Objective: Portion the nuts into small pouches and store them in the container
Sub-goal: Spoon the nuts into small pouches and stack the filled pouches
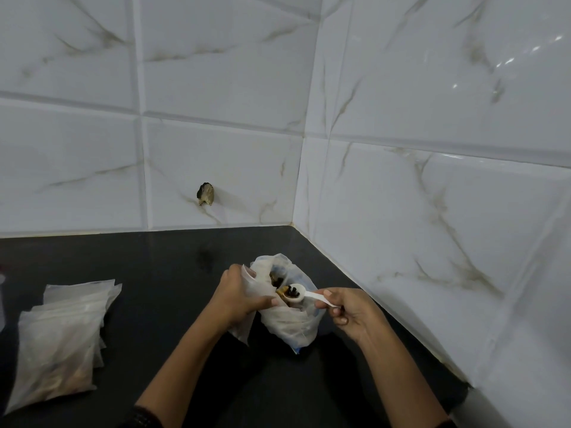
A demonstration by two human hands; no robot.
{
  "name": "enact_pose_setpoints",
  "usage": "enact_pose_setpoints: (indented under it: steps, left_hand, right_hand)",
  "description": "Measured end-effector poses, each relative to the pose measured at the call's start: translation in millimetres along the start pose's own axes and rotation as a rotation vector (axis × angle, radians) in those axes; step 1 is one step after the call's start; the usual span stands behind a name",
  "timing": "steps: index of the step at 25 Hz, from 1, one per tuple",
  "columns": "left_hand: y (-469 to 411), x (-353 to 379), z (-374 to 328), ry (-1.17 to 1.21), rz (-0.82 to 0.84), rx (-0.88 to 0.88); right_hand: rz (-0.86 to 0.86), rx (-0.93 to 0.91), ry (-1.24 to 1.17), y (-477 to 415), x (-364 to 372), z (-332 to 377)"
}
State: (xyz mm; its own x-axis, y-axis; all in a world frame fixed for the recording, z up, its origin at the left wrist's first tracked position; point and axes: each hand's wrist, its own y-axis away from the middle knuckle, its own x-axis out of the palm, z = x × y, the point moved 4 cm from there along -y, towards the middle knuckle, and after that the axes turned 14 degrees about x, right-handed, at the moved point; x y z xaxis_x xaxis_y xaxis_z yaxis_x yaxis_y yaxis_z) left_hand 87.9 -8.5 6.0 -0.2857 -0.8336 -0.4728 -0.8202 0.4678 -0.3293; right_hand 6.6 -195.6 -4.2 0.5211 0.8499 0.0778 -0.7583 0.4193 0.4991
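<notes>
A large translucent bag of nuts (pixel 289 322) stands open on the dark counter (pixel 160 264) near the wall corner. My left hand (pixel 239 293) grips a small clear pouch (pixel 247 304) beside the bag's mouth. My right hand (pixel 352 310) pinches the handle of a white plastic spoon (pixel 306 296). The spoon's bowl holds dark nuts and hovers over the bag's opening, close to the pouch.
A stack of small pouches (pixel 80 299) lies at the left, with a filled pouch (pixel 57 356) in front of it. Tiled walls (pixel 432 211) meet in a corner behind and right of the bag. A dark chip (pixel 205 194) marks the back wall.
</notes>
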Motion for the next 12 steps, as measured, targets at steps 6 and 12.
enact_pose_setpoints:
  steps: [6, 12]
  left_hand:
    - [1.8, -1.0, 0.9, -0.033, 0.023, 0.044]
    - [1.2, -6.6, -2.7, 0.098, 0.072, 0.109]
  right_hand:
    - [0.056, -0.088, 0.019, 16.6, 7.1, 15.5]
    - [0.072, -0.341, 0.237, 40.3, 42.2, 27.7]
